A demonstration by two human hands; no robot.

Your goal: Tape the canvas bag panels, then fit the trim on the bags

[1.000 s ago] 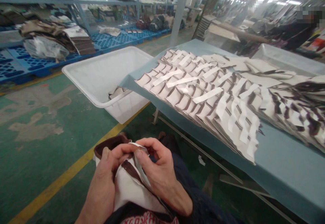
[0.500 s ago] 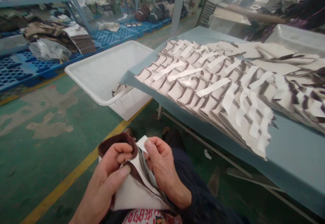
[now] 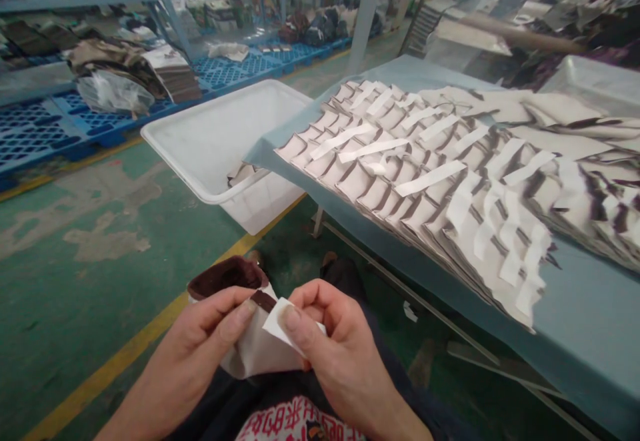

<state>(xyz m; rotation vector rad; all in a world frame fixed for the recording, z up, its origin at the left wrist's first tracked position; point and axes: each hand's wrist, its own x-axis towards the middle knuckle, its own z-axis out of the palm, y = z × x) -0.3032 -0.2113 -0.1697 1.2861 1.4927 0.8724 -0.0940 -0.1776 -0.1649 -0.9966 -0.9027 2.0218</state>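
Observation:
A pale fabric piece with a dark brown inner side (image 3: 260, 346) hangs over my lap, its brown fold opening away from me. My left hand (image 3: 205, 334) pinches its brown edge between thumb and fingers. Between the thumb and fingers of my right hand (image 3: 340, 341) is a white strip (image 3: 278, 321), its end lying against the pale piece just beside the brown edge. Part of the strip is hidden behind my right fingers. On the table to the right lie rows of similar pale pieces (image 3: 370, 191) with white strips (image 3: 430, 178) laid across them.
The blue-grey table (image 3: 590, 308) reaches close to my right side. Beyond my hands stands a white plastic tub (image 3: 175, 128) with some pale pieces inside. Blue pallets (image 3: 50, 134) carry bundles and a plastic bag at the left. A small white scrap (image 3: 410, 312) lies under the table.
My right hand has brought the white strip lower and toward me, onto the pale piece's edge. My left fingers have closed onto the brown edge, and the piece has turned. The view has shifted slightly.

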